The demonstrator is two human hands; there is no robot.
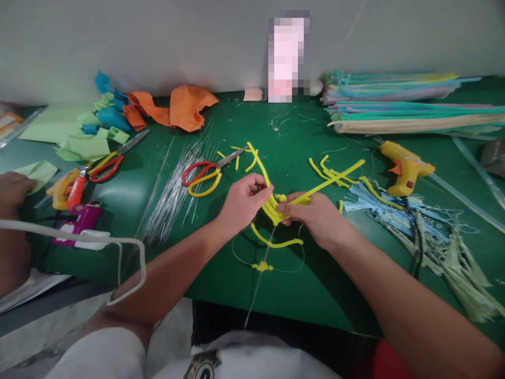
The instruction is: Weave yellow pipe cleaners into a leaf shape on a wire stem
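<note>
My left hand (249, 199) pinches yellow pipe cleaners (270, 205) above the middle of the green table. On their other side my right hand (311, 213) is closed on the same bent bundle, and one long yellow stem sticks out from it up to the right. A thin wire hangs below the bundle toward my lap, and a small yellow knotted piece (262, 266) lies along it. A loose curved yellow piece (278, 243) is just beneath my hands. Scissors with red and yellow handles (205, 176) lie left of my left hand, beside short yellow offcuts (251, 162).
Thin wires (173, 195) are spread at left; a second pair of scissors (114, 158) and another person's hand (16, 187) are beyond. A yellow glue gun (406, 166), blue tassels (394, 210) and pipe-cleaner bundles (402, 110) lie at right. Orange paper (189, 108) rests at the back.
</note>
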